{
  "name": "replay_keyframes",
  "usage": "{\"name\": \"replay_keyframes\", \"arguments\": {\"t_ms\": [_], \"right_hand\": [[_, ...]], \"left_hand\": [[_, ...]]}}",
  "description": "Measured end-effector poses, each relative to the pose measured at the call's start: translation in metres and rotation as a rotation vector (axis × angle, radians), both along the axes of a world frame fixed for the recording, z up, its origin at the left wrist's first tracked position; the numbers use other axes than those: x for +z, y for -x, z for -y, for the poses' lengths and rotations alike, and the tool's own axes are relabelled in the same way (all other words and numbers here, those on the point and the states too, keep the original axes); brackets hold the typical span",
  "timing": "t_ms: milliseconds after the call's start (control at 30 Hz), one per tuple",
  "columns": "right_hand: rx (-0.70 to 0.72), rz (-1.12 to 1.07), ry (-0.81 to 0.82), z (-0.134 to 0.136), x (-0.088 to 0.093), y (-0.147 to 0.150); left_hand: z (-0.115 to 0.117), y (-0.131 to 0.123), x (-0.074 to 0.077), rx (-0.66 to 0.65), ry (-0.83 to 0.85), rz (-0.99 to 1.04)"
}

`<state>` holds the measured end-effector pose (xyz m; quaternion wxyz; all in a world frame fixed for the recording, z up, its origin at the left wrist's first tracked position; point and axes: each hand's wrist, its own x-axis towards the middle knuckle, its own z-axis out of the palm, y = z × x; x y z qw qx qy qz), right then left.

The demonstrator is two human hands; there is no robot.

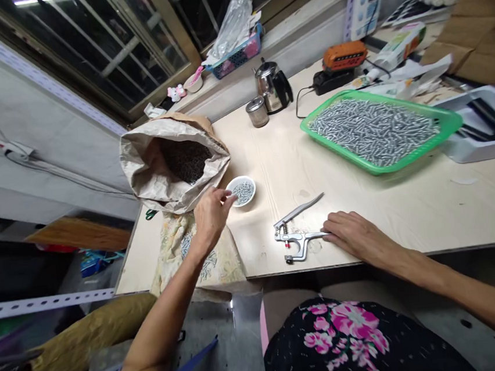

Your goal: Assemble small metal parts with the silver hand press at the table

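My left hand (213, 214) is at the left rim of a small white bowl (243, 191) of small silvery metal pieces. Its thumb and fingers are pinched together; whatever they hold is too small to name. On the table, my right hand (352, 234) has its fingers closed on one handle of metal hand pliers (297, 238), whose other handle stands spread away. The pliers have a spring and a small red part at the jaw. Behind my left hand, an open paper sack (164, 164) holds many dark brown small pieces.
A green tray (375, 167) of silvery pieces lies at the right. A patterned cloth (170, 245) with more pieces hangs over the front edge. Farther back are a steel kettle (269, 84), a metal jar (257, 113), an orange battery (343, 55) and a white bin (471, 149).
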<state>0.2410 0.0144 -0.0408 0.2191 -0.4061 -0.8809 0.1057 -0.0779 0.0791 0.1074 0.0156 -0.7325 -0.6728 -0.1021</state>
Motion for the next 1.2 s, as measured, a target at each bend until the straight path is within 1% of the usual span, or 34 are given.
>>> {"name": "replay_keyframes", "arguments": {"t_ms": [33, 100, 167, 233, 333, 433, 533, 633, 700, 733, 767, 833, 900, 967, 1000, 1033, 1100, 1200], "right_hand": [[-0.005, -0.013, -0.004, 0.001, -0.001, 0.000], [-0.015, -0.033, -0.017, 0.003, -0.003, -0.001], [-0.012, -0.046, -0.026, 0.004, -0.007, -0.002], [0.002, -0.060, -0.031, 0.004, -0.011, -0.003], [0.017, -0.072, -0.037, 0.002, -0.015, -0.004], [0.016, -0.077, -0.040, 0.002, -0.016, -0.004], [0.006, -0.065, -0.036, 0.003, -0.013, -0.003], [-0.020, -0.042, -0.037, 0.005, -0.008, -0.001], [-0.034, -0.024, -0.025, 0.007, -0.003, 0.001], [-0.038, -0.016, -0.016, 0.007, -0.001, 0.002], [-0.036, -0.003, -0.002, 0.007, 0.002, 0.002], [-0.031, 0.025, 0.019, 0.007, 0.006, 0.003], [-0.033, 0.056, 0.027, 0.006, 0.009, 0.004], [-0.041, 0.072, 0.025, 0.005, 0.011, 0.006], [-0.045, 0.075, 0.019, 0.005, 0.012, 0.008], [-0.047, 0.078, 0.009, 0.005, 0.013, 0.010], [-0.045, 0.086, -0.029, 0.005, 0.016, 0.014], [-0.040, 0.089, -0.098, 0.006, 0.020, 0.019]], "left_hand": [[-0.005, 0.011, 0.003, 0.039, -0.009, -0.045], [-0.009, 0.039, 0.001, 0.141, 0.056, -0.164], [-0.004, 0.070, -0.010, 0.248, 0.202, -0.283], [0.008, 0.096, -0.025, 0.288, 0.327, -0.349], [0.026, 0.120, -0.047, 0.238, 0.394, -0.361], [0.037, 0.126, -0.061, 0.151, 0.416, -0.370], [0.036, 0.128, -0.066, 0.084, 0.412, -0.396], [0.034, 0.128, -0.065, 0.021, 0.413, -0.416], [0.034, 0.121, -0.061, -0.014, 0.360, -0.383], [0.035, 0.113, -0.060, -0.022, 0.313, -0.326], [0.037, 0.102, -0.059, -0.022, 0.263, -0.232], [0.045, 0.071, -0.059, 0.001, 0.217, 0.063], [0.057, 0.032, -0.062, 0.050, 0.290, 0.421], [0.071, -0.007, -0.070, 0.108, 0.468, 0.734], [0.078, -0.023, -0.074, 0.145, 0.528, 0.849], [0.083, -0.036, -0.080, 0.180, 0.579, 0.939], [0.090, -0.054, -0.089, 0.250, 0.638, 1.065], [0.094, -0.063, -0.098, 0.324, 0.681, 1.164]]}}
